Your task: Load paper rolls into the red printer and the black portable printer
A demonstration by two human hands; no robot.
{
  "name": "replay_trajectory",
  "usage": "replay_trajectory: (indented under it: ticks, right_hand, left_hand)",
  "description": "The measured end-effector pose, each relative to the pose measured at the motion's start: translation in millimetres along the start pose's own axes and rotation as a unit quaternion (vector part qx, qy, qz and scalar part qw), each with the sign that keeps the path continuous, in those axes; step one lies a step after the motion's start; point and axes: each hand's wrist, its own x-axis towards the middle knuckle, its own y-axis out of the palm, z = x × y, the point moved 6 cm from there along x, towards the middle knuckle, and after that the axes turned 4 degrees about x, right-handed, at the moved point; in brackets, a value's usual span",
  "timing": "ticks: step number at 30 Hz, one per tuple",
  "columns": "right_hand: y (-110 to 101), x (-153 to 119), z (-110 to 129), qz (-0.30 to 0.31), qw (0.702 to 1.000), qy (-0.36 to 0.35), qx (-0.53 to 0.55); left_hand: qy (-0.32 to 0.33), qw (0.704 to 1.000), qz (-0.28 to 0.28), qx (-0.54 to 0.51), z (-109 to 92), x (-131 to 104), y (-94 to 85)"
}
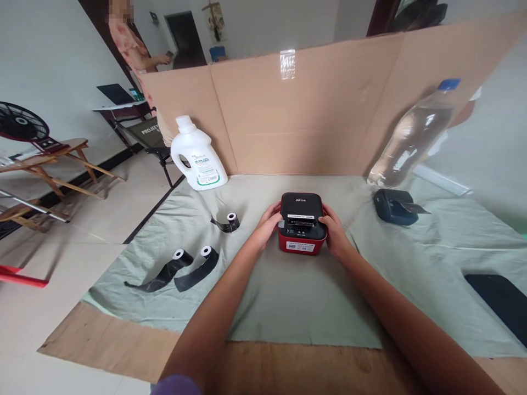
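A small printer (302, 222) with a black top and red lower body stands on the green cloth at the centre. My left hand (269, 222) grips its left side and my right hand (332, 227) its right side, thumbs near the front corners of the lid. The lid looks closed; a white label is on the front. To the left, three rolls of black ribbon lie partly unwound: one roll (231, 222) nearer the printer, another roll (206, 258) and a third roll (177, 263) nearer the cloth's left edge.
A white detergent bottle (200, 159) stands back left, against a cardboard screen (296, 126). At the right are a large water bottle (414, 140), a dark device (395, 207) and a black phone-like slab (500, 302). Behind the screen, a person (132, 49) stands at the left.
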Motion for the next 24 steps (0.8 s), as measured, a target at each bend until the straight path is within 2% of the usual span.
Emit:
replay_trajectory:
  ticks: [4,9,12,18,24]
  right_hand:
    - [-0.4,-1.2,1.1,-0.009,1.0,0.015,0.017]
    - [-2.0,-0.1,2.3,-0.001,1.0,-0.005,-0.013]
    - [-4.0,0.3,0.0,0.016,1.0,-0.006,-0.022]
    - [-4.8,0.1,-5.5,0.033,0.999,-0.011,0.034]
    - [-3.7,0.4,-6.7,0.03,0.999,0.003,0.04]
  left_hand:
    - [-0.003,1.0,-0.008,0.006,-1.5,-1.5,0.1]
    - [0.016,1.0,-0.005,0.0,-6.7,-4.1,2.5]
    - [-0.008,1.0,-0.007,0.014,-6.2,-4.9,0.8]
    - [-0.022,1.0,0.004,-0.003,-4.6,-6.9,0.7]
    - [-0.023,1.0,-0.005,-0.005,-1.2,-8.0,2.1]
